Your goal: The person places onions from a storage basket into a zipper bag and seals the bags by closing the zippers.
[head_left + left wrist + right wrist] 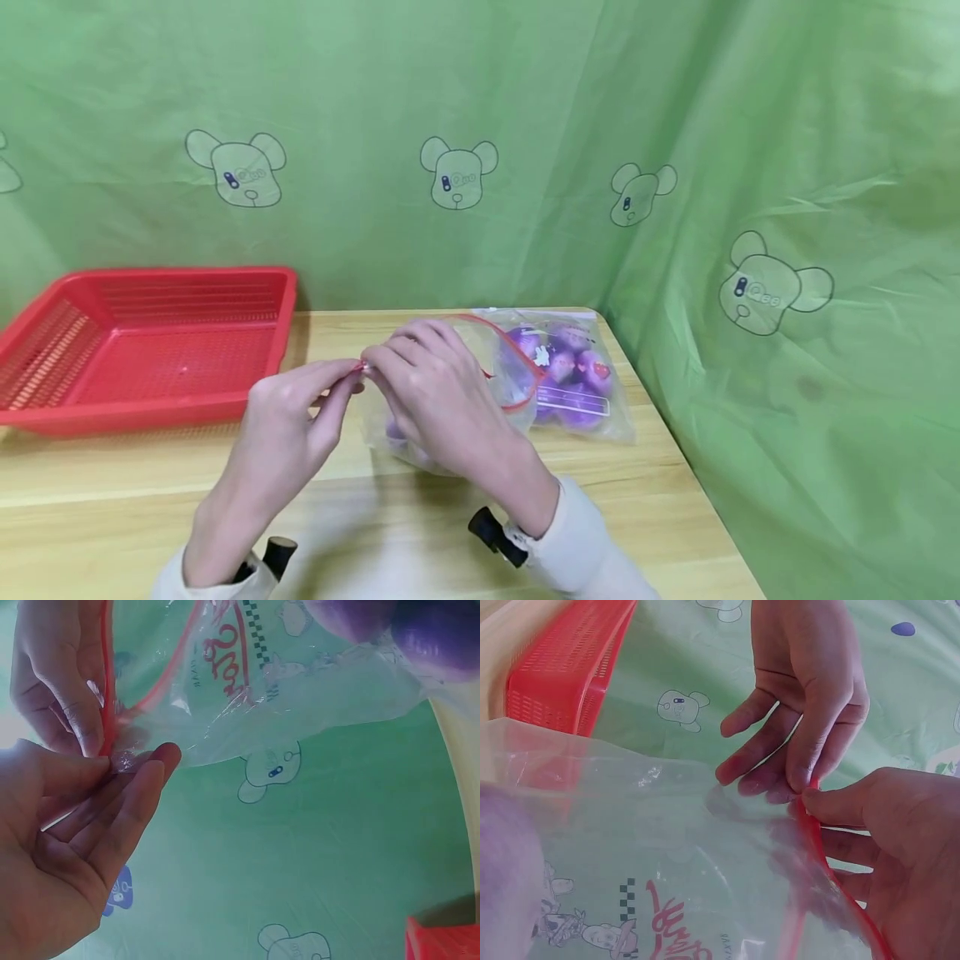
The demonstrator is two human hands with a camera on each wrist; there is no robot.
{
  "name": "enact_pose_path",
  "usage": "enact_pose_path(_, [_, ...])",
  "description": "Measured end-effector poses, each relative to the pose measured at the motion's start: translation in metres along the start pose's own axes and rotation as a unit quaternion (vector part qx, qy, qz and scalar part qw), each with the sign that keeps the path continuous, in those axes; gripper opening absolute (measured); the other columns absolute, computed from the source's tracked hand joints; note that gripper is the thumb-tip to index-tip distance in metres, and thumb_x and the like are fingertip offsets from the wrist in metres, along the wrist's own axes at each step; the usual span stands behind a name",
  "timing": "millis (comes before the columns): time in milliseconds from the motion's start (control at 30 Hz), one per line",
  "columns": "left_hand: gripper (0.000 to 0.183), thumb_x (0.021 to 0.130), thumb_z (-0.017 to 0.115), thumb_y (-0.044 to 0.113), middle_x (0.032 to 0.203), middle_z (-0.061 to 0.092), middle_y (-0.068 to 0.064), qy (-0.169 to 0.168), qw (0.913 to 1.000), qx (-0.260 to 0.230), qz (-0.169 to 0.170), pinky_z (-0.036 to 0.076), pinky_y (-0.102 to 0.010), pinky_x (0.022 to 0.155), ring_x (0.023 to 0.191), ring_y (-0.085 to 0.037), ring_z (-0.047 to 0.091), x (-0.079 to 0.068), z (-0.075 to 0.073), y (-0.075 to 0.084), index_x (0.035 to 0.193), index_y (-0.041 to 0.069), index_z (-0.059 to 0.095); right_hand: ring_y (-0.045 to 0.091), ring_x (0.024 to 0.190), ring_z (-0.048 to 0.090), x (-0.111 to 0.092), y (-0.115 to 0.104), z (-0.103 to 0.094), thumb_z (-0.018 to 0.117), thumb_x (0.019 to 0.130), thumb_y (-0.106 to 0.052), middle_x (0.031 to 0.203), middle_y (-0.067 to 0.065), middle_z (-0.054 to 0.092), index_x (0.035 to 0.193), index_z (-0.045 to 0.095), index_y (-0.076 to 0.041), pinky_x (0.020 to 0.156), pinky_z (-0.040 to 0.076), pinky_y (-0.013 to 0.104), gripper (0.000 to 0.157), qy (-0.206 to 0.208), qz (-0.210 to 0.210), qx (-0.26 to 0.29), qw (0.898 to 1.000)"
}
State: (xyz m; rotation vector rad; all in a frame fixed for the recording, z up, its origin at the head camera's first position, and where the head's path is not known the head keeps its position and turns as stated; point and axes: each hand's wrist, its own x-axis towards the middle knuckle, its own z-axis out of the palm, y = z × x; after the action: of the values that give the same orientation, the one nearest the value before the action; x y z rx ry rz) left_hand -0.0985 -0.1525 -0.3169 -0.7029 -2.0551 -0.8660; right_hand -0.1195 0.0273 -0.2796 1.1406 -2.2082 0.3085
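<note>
A clear plastic zip bag (682,825) with a red zip strip and printed cartoon figures hangs from both hands, its mouth partly apart. Purple balls (439,634) lie inside it. My left hand (292,425) pinches the bag's corner at the end of the red strip between thumb and fingers. Right beside it, my right hand (442,392) pinches the same strip, fingertips close to the left ones. Behind the right hand lies a second clear bag (618,425) filled with several purple balls, some with heart prints.
A red plastic basket (281,333) stands on the wooden table (112,508) at the left. Green curtain (360,100) with bear-head prints hangs behind and to the right of the table. Black straps with camera mounts (495,533) sit at the wrists.
</note>
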Motion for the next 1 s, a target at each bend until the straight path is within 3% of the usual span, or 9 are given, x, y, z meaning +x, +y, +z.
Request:
enact_pose_path(467, [0.024,0.077,0.075,-0.014,0.082,0.075,-0.004,0.013,0.9999,0.009,-0.006,0.056,-0.023,0.060,0.070,-0.012,0.071,0.001,0.001,-0.007,0.097,0.000,0.077,0.020,0.105,0.063,0.002,0.011,0.004,0.066,0.096,-0.015,0.100,0.000,0.075,0.103,0.075,-0.011,0.106,0.042,0.034,0.011,-0.006,0.020,0.034,0.999])
enact_pose_path(1000, [0.022,0.077,0.075,-0.013,0.080,0.074,-0.003,0.014,0.9996,0.015,-0.017,0.056,-0.024,0.061,0.069,-0.011,0.070,0.000,-0.002,-0.010,0.095,0.000,0.076,0.018,0.105,0.063,-0.003,0.021,0.005,0.064,0.098,-0.016,0.104,-0.001,0.074,0.104,0.075,-0.012,0.101,0.045,0.033,0.013,-0.001,0.032,0.031,0.999])
